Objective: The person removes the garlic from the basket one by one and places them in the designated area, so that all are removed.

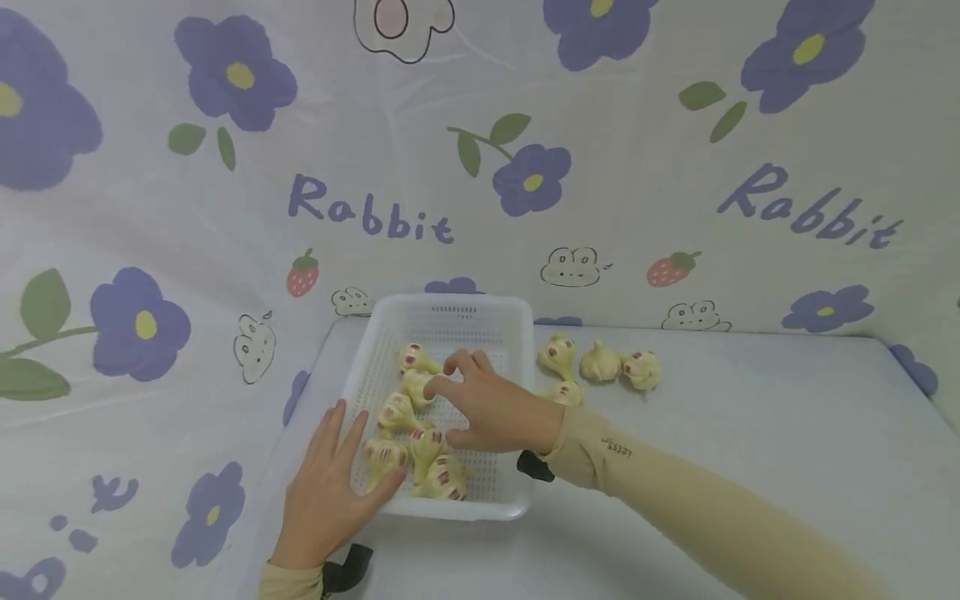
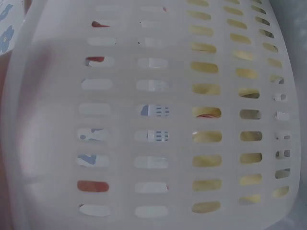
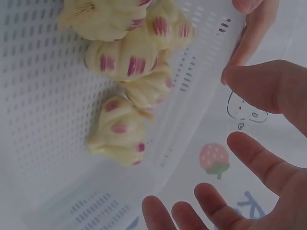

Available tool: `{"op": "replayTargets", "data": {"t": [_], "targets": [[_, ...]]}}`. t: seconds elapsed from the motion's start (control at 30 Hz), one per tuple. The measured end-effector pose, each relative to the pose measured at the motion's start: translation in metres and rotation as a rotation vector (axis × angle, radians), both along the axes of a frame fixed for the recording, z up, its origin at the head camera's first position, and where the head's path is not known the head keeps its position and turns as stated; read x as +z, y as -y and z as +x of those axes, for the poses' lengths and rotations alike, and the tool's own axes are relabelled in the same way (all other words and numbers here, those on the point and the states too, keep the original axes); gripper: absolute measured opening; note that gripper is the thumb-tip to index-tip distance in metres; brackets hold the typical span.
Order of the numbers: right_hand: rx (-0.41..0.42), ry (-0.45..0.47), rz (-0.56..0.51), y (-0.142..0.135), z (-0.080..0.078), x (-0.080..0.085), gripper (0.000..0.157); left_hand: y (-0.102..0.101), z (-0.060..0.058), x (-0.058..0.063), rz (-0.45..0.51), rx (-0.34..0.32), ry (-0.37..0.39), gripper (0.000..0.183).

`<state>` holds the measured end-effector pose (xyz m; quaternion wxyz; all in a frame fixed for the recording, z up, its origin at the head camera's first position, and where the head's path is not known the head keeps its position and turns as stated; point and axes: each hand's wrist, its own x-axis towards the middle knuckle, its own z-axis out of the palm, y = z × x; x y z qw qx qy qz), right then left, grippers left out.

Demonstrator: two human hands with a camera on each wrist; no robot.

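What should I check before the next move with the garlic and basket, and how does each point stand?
1. Right hand free: ok, nothing shows between its fingers.
2. Left hand at basket: ok, it touches the left side; how firmly, cannot tell.
3. Basket upright on table: ok.
4. Room in basket: ok, bare floor shows at its right.
5. All garlic inside: not ok, four bulbs lie right of it.
6. Full count inside: cannot tell; six bulbs show, and a hand could hide more.
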<state>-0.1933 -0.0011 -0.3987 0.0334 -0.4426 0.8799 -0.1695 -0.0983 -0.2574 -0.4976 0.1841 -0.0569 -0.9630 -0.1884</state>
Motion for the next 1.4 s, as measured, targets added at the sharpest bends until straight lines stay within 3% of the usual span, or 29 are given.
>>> {"op": "replayTargets", "data": {"t": [0.4,0.87,1.17,1.4], "targets": [[0.003,0.122,0.029,0.03,-0.006,-0.01,0.046,0.001,-0.002,-0.001,-0.008,-0.003,0.012,0.092],[-0.02,0.17,0.097,0.051,-0.015,-0.037,0.049,0.004,-0.002,-0.004,-0.001,-0.018,-0.011,0.091],[-0.01,0.13,0.214,0.065,-0.016,-0.054,0.054,0.004,-0.003,-0.004,-0.007,-0.015,-0.03,0.091],[-0.032,0.183,0.228,0.072,-0.016,-0.067,0.042,0.002,-0.002,-0.003,-0.009,-0.002,-0.024,0.091]]}}
